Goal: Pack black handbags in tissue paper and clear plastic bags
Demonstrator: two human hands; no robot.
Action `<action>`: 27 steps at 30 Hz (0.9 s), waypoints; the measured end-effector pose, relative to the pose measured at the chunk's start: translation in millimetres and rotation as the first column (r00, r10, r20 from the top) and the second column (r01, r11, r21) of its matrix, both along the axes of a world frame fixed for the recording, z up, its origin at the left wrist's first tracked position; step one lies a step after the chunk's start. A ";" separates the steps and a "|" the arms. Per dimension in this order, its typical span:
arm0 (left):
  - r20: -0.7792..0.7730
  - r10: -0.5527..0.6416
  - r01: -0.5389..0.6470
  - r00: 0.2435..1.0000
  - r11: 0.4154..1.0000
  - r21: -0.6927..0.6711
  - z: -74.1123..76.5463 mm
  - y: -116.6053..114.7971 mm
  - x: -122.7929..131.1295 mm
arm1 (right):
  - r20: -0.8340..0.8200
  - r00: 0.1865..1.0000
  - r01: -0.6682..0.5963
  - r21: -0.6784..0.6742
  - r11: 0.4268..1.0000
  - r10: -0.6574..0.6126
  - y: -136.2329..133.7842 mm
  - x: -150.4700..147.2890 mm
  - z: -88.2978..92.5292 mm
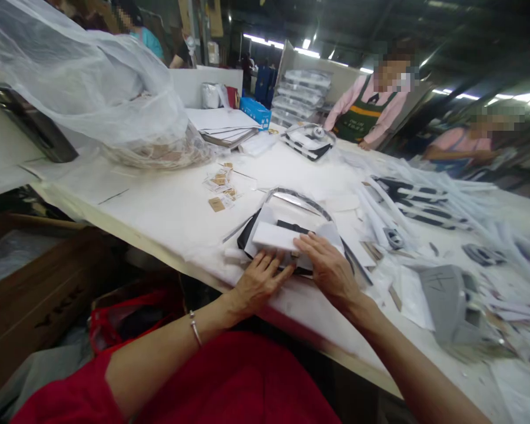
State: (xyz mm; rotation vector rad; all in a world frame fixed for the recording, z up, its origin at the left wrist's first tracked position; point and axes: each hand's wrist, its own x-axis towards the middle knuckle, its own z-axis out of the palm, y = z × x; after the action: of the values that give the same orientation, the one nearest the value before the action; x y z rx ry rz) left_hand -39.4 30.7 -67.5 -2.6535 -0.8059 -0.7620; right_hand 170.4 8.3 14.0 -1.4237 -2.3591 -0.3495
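My left hand (259,281) lies flat with its fingers stretched out, pressing on the near edge of a white paper-wrapped piece (277,237) on the white table (168,212). My right hand (327,264) rests beside it, fingers extended on the same white wrapping. Under the wrapping lies a black item (291,227) inside a clear plastic tray (298,203). A thin bracelet sits on my left wrist.
Small brown tags (221,187) lie scattered to the left. A big clear plastic bag (92,88) stands at the back left. Grey parts (446,300) and white wrapped strips (424,200) cover the right side. Two people in pink sleeves work at the far edge. A stacked tray (309,140) sits beyond.
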 end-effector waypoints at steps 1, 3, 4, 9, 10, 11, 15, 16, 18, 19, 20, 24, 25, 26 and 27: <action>0.003 -0.012 0.012 1.000 1.000 -0.010 1.3 -0.1 -0.1 | 0.036 0.999 -0.004 -0.010 1.000 0.005 -1.8 0.2 -11.3; 0.009 -0.036 0.037 0.999 0.999 -0.024 2.2 0.4 -0.8 | 0.082 0.997 -0.001 -0.020 1.000 0.003 -4.3 3.4 -26.2; 0.018 -0.047 0.047 0.999 0.999 -0.027 1.7 1.1 -1.4 | 0.092 0.996 0.000 -0.025 1.000 0.003 -5.0 5.5 -29.9; 0.131 -0.171 0.172 0.976 0.985 0.006 -3.6 7.9 -10.0 | 0.092 0.996 -0.013 -0.101 0.995 0.022 -4.4 11.7 -30.2; 0.162 -0.210 0.210 0.964 0.978 0.016 -3.1 9.2 -12.7 | 0.090 0.996 -0.016 -0.118 0.993 0.027 -4.0 12.0 -29.9; 0.191 -0.252 0.251 0.949 0.968 0.027 -1.3 10.2 -15.3 | 0.089 0.996 -0.019 -0.135 0.991 0.031 -3.7 12.0 -29.8; 0.260 -0.378 0.374 0.888 0.925 0.067 20.1 10.7 -19.7 | 0.075 0.997 -0.017 -0.198 0.980 0.033 -3.2 11.0 -30.4; 0.256 -0.389 0.384 0.885 0.921 0.072 27.3 10.8 -17.9 | 0.067 0.997 -0.013 -0.210 0.978 0.027 -2.9 10.9 -30.2; 0.215 -0.357 0.350 0.909 0.934 0.072 38.8 12.6 -10.7 | 0.045 0.999 -0.008 -0.227 0.974 0.018 -1.7 11.2 -29.5; 0.181 -0.316 0.309 0.932 0.949 0.064 41.5 14.7 -5.9 | 0.034 0.999 -0.013 -0.236 0.972 0.021 -0.9 11.6 -29.0; 0.143 -0.264 0.259 0.954 0.964 0.056 41.4 17.5 -1.1 | 0.022 0.999 -0.022 -0.243 0.970 0.028 -0.1 12.2 -28.6; 0.027 -0.131 0.130 0.991 0.990 0.047 19.0 29.8 9.5 | -0.024 0.998 -0.063 -0.232 0.971 0.059 0.9 14.5 -29.2; 0.021 -0.128 0.126 0.992 0.990 0.058 11.5 31.2 9.1 | -0.031 0.997 -0.069 -0.221 0.973 0.064 0.2 14.7 -30.1; 0.018 -0.129 0.127 0.992 0.989 0.072 4.8 31.5 7.7 | -0.034 0.997 -0.076 -0.211 0.975 0.070 -1.1 14.6 -31.3; 0.017 -0.130 0.128 0.991 0.988 0.083 -0.5 30.7 5.8 | -0.030 0.997 -0.082 -0.203 0.976 0.078 -2.7 14.2 -32.6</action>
State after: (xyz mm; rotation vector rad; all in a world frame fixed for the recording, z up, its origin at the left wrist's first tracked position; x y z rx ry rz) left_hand -33.7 61.4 -68.0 -2.6478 -0.5988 -0.8389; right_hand 184.6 5.6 -18.6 -1.4059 -2.4845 -0.0710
